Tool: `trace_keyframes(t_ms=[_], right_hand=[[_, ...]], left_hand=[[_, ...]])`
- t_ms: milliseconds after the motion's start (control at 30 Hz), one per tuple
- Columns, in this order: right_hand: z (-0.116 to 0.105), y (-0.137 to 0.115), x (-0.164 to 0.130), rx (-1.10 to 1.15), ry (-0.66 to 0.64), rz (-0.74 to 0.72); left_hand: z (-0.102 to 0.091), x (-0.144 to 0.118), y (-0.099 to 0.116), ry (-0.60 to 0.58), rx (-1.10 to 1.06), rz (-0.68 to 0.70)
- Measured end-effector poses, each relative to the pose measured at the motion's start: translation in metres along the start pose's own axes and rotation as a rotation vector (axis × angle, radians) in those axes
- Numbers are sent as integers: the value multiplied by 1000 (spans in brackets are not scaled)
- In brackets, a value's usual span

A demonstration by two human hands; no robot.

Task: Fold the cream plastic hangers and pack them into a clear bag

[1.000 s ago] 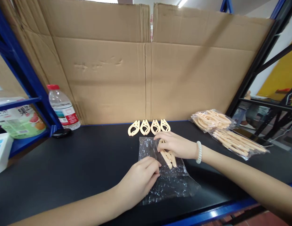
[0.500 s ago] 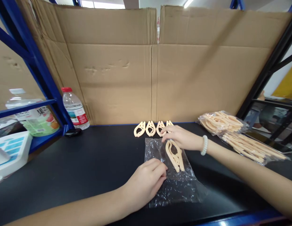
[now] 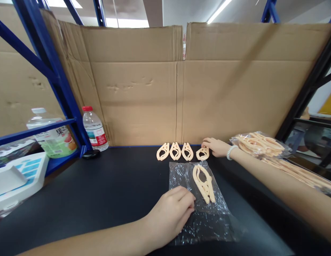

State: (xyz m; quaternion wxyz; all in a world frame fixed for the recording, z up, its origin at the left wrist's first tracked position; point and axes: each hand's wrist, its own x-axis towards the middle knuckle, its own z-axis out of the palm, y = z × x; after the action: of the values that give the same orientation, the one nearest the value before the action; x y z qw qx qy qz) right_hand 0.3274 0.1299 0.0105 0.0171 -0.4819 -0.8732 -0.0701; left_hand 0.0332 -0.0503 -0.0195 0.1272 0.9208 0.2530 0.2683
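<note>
A: The clear bag [image 3: 205, 209] lies flat on the black desk [image 3: 101, 185], in front of the person, with one peach plastic clip [image 3: 204, 183] showing in its upper half. Just behind its far edge sits a row of four loose clips [image 3: 178, 152], the rightmost one [image 3: 202, 154] set a little apart from the other three.

B: What could go wrong, as you judge it?

A: The film is thin and crinkled — if the left hand [image 3: 171, 215] lets up its pressure, I'd expect the bag to slide or bunch on the smooth desk, and its mouth could fold shut. The rightmost clip could also skid toward the cardboard [image 3: 144, 99] if it is nudged rather than pinched.

B: And the hands themselves?

A: The left hand lies palm down, fingers curled, pressing the bag's left edge to the desk; it pins the film rather than clasping it. The right hand [image 3: 217, 147] is stretched far forward, arm low across the desk, its fingertips touching the rightmost clip — whether they have closed on it I cannot tell. A white bead bracelet [image 3: 229, 152] sits on that wrist.

B: Anything further out?

A: Filled bags of clips [image 3: 258, 144] to the right, a water bottle [image 3: 94, 128] by the blue shelf post [image 3: 56, 81] on the left.
</note>
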Motion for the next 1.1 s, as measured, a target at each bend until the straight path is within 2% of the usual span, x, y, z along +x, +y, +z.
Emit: trace_keyframes(t_ms=[133,233,367,500,600,733,833,933,1000,1100], right_hand=[[-13,4,-25,55,-71,5],[-16,-5,-43,131,-62,-50],[-11,-20,-63,203,28,-113],[-9,-27,-85,177,90,-85],[-20,-31,-108,139,219,-46],[-48,-44,-143,114,371,27],[-73,-66,-171,110,466,37],[-92,-103,-199,86,663,49],[-99,-131,-214,69,771,63],[-99,-170,-226,41,797,-5]], left_hand=[[0,0,-1,-7,12,6],[0,0,-1,-16,26,7],[-1,0,-1,-18,28,4],[-2,1,0,-30,30,-7],[-3,2,1,-24,22,0],[-1,2,-1,4,9,11],[0,2,-2,37,5,22],[1,3,-2,80,-1,30],[0,4,-1,103,2,36],[-1,4,0,144,2,41]])
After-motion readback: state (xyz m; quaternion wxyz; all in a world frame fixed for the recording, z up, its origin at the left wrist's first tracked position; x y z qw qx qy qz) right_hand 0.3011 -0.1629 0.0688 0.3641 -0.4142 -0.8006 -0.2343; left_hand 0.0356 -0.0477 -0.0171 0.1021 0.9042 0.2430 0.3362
